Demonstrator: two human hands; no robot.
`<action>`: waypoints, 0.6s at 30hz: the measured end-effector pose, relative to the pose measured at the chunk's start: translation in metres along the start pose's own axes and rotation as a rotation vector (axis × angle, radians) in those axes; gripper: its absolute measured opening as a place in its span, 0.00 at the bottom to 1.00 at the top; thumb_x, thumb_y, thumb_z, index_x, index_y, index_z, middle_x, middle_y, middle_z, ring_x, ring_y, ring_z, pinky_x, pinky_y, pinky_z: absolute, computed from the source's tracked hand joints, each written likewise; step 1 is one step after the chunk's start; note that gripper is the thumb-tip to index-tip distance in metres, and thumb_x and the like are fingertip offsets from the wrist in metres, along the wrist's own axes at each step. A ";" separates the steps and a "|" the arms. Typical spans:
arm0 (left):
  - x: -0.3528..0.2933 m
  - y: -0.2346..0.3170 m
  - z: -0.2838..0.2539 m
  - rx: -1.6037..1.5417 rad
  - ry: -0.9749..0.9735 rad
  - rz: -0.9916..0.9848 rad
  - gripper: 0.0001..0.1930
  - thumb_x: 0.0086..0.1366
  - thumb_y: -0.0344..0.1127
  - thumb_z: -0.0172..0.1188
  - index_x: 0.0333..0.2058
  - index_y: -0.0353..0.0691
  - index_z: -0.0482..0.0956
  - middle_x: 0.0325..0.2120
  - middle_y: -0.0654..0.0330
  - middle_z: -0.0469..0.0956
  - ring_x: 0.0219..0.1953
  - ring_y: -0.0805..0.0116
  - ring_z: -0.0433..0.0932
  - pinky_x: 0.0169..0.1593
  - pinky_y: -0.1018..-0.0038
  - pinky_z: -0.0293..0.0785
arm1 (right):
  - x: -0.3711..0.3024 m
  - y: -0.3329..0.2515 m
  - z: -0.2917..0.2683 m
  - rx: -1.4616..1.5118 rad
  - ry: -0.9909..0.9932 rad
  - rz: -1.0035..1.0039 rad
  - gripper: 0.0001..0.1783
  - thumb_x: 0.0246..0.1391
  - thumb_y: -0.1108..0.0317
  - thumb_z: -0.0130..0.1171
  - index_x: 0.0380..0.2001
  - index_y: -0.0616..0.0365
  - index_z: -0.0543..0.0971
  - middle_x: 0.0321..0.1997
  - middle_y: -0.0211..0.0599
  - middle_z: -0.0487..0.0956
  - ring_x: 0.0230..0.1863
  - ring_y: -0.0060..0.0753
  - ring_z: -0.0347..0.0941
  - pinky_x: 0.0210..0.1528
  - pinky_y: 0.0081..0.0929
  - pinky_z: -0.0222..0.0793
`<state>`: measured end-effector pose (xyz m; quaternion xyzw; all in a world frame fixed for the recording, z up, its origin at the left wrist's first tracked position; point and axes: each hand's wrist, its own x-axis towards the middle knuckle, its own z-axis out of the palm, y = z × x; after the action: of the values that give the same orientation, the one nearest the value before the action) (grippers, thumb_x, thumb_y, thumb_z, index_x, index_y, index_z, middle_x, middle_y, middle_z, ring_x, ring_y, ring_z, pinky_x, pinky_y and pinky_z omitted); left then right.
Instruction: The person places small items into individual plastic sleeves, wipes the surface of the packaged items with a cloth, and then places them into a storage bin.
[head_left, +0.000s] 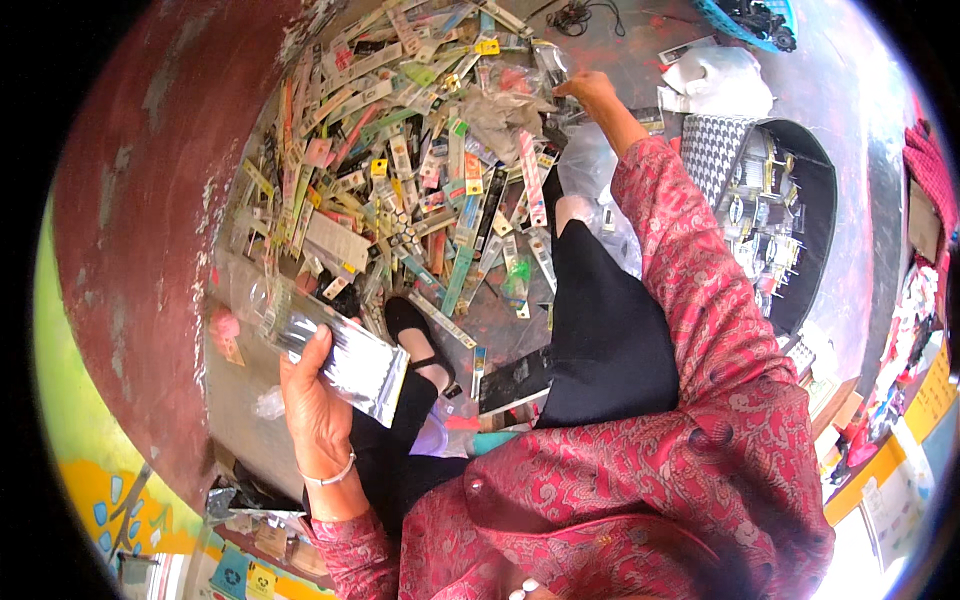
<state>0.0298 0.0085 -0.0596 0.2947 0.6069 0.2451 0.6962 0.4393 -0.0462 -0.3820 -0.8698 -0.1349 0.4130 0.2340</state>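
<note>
My left hand (pixel 315 400) holds up a flat clear plastic packet (pixel 360 365), thumb across its front. Thin white and dark pieces show inside it, and its clear end flap (pixel 270 300) sticks out to the left. Farther off, my right hand (pixel 597 97) reaches to the far right edge of a heap of long, narrow printed wrappers (pixel 400 170). Its fingers are pinched together beside a piece of clear plastic (pixel 550 65); what lies between them is too small to make out. Crumpled grey plastic (pixel 505 120) lies on the heap near that hand.
On the right lies a houndstooth-patterned bag (pixel 712 150) with several clear packets (pixel 765 220) inside. A white plastic bag (pixel 720 80) and a blue basket (pixel 765 40) are beyond it. A dark red wall (pixel 140 220) rises on the left. My shoe (pixel 410 330) touches the heap's near side.
</note>
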 end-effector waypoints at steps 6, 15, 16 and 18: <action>-0.001 -0.001 0.007 0.007 0.028 0.008 0.19 0.54 0.23 0.55 0.47 0.35 0.69 0.36 0.55 0.77 0.34 0.63 0.79 0.39 0.68 0.78 | -0.002 -0.001 -0.026 0.544 -0.105 -0.052 0.09 0.37 0.71 0.64 0.22 0.55 0.72 0.22 0.29 0.70 0.24 0.25 0.65 0.24 0.22 0.59; -0.001 -0.002 -0.001 -0.038 -0.019 -0.009 0.20 0.53 0.24 0.57 0.47 0.35 0.69 0.37 0.55 0.76 0.36 0.63 0.78 0.42 0.69 0.77 | -0.037 -0.063 -0.040 0.998 -0.473 -0.217 0.13 0.49 0.77 0.54 0.41 0.63 0.72 0.34 0.37 0.77 0.32 0.27 0.75 0.37 0.28 0.74; -0.002 0.000 0.000 -0.061 -0.032 0.001 0.20 0.53 0.24 0.57 0.47 0.35 0.69 0.37 0.56 0.76 0.37 0.63 0.77 0.42 0.69 0.77 | -0.043 -0.073 -0.038 0.989 -0.529 -0.244 0.13 0.49 0.77 0.54 0.41 0.63 0.72 0.35 0.37 0.77 0.32 0.27 0.75 0.37 0.27 0.74; -0.004 0.003 0.002 -0.093 -0.063 0.006 0.22 0.51 0.23 0.58 0.48 0.35 0.68 0.39 0.57 0.75 0.38 0.64 0.77 0.42 0.70 0.77 | -0.073 -0.103 -0.035 0.920 -0.522 -0.295 0.15 0.49 0.78 0.53 0.43 0.65 0.71 0.35 0.38 0.78 0.32 0.26 0.75 0.38 0.23 0.74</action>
<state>0.0311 0.0079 -0.0548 0.2716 0.5717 0.2658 0.7271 0.4167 -0.0003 -0.2617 -0.5184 -0.1146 0.5941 0.6043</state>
